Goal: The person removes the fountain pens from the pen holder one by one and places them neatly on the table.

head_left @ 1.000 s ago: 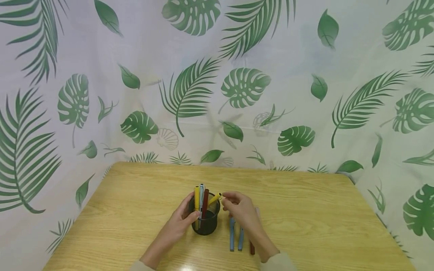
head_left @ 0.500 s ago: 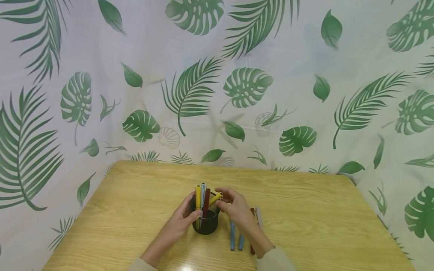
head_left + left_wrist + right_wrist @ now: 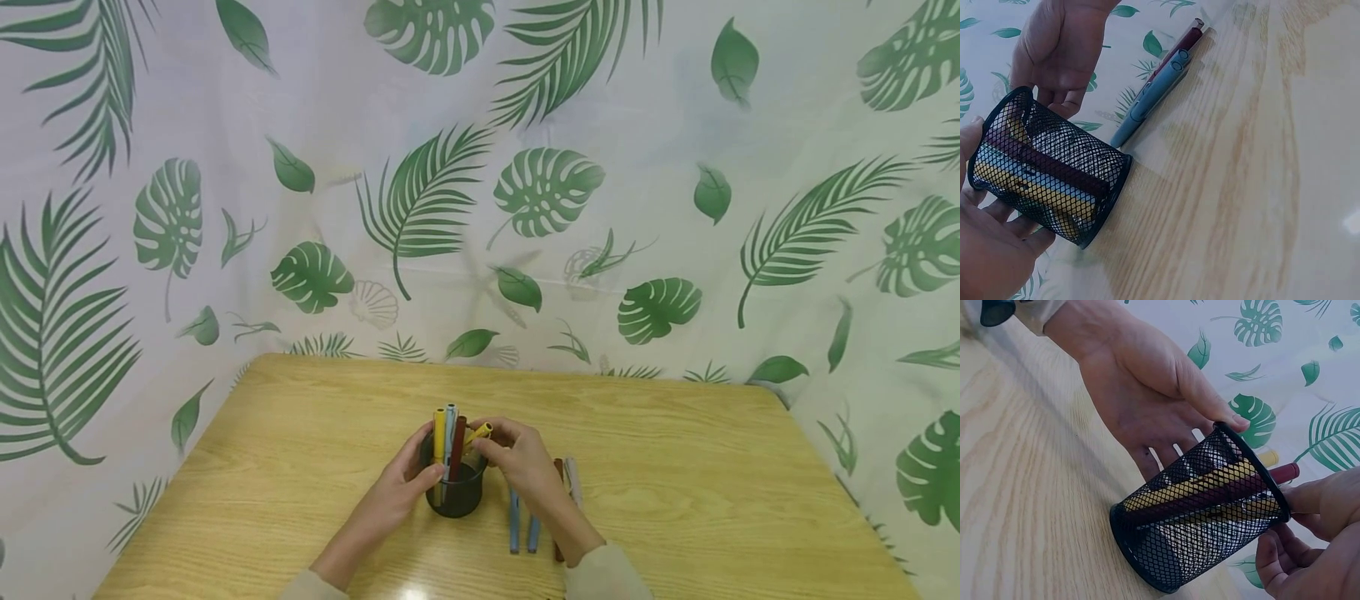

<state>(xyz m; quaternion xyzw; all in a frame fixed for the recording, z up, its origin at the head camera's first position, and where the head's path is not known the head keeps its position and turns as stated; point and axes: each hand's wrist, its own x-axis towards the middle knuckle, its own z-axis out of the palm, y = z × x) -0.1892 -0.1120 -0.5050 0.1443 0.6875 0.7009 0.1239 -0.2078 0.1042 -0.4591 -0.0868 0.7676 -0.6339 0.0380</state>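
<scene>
I see the left hand (image 3: 392,493) curled round a black mesh pen cup (image 3: 457,497), the right hand (image 3: 522,460) pinching a tilted yellow pen (image 3: 484,430) at its rim.
My left wrist view shows the light-blue pen (image 3: 450,415) through the diamond-patterned wire; the right wrist view hides it. From the head view, two slim blue pens (image 3: 514,525) lie beside the cup on the wood-grain table (image 3: 675,467).

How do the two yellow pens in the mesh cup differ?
The left yellow pen stands nearly upright, while the right yellow pen leans toward the rim. The left yellow pen is nearer the left hand; the right yellow pen is at the right hand. Both are yellow and inside the black mesh cup.
</scene>
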